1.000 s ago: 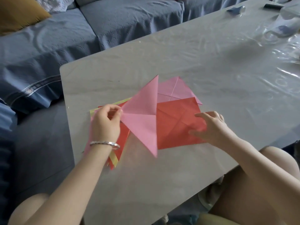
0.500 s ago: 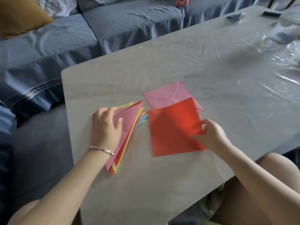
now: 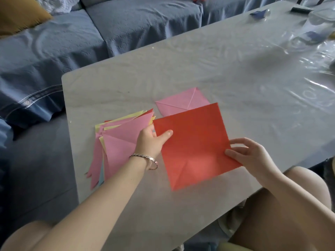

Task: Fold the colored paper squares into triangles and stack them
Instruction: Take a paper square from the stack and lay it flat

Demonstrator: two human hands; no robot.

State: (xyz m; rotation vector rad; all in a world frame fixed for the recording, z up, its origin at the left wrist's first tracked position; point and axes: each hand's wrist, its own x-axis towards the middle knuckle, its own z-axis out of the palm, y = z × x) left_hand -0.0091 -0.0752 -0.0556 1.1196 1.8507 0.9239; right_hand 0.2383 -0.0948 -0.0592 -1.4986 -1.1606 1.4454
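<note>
A person seated at a pale grey surface (image 3: 199,69) holds a red paper square (image 3: 192,142) by two opposite edges. The left hand (image 3: 151,142) has a grip on the sheet's left edge with the thumb lying on top, and the right hand (image 3: 248,154) pinches the right edge between thumb and fingers. The sheet is flat and unfolded (faint diagonal creases show near its lower corner) and sits toward the near edge of the surface, its far edge overlapping a creased pink square (image 3: 181,102). Just left of it lies a fanned stack of folded triangles (image 3: 119,142) in pink, yellow, red and pale blue, with a pink one on top. A thin metal bracelet (image 3: 143,157) circles the left wrist. Glossy, wrinkled clear plastic film (image 3: 308,69) covers the surface, and a blue textured sofa (image 3: 136,24) with a mustard cushion (image 3: 18,13) stands behind.
</note>
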